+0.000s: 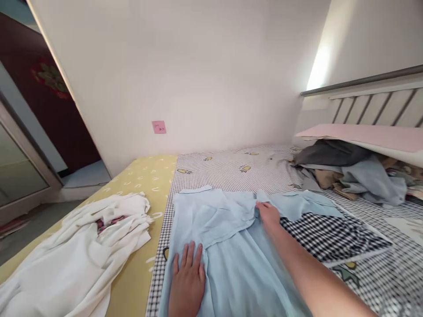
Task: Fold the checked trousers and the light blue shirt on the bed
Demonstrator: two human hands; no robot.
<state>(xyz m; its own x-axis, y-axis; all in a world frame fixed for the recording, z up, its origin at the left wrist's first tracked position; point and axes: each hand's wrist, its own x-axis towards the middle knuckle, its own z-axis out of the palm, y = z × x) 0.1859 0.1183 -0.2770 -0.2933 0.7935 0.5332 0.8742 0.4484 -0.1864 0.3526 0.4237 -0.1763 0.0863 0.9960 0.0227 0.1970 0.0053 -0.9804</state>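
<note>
A light blue garment (228, 215), which looks like a shirt, lies spread on the bed with its left part folded over. My left hand (187, 281) rests flat on its left side, fingers stretched and slightly apart. At the garment's upper right, my right hand (268, 214) pinches the light blue cloth near a seam between thumb and fingers. From there a narrow strip of the same cloth, perhaps a sleeve, runs out to the right. It overlaps a black-and-white checked cloth (330, 235) with a white border. The garment's lower end runs out of view.
A crumpled white garment (79, 251) lies on the yellow sheet (145, 176) to the left. Grey and brown clothes (350, 167) are heaped at the right under a pink-topped board (366, 134). A wall (211, 79) borders the bed's far side; a metal rail (363, 80) stands at the right.
</note>
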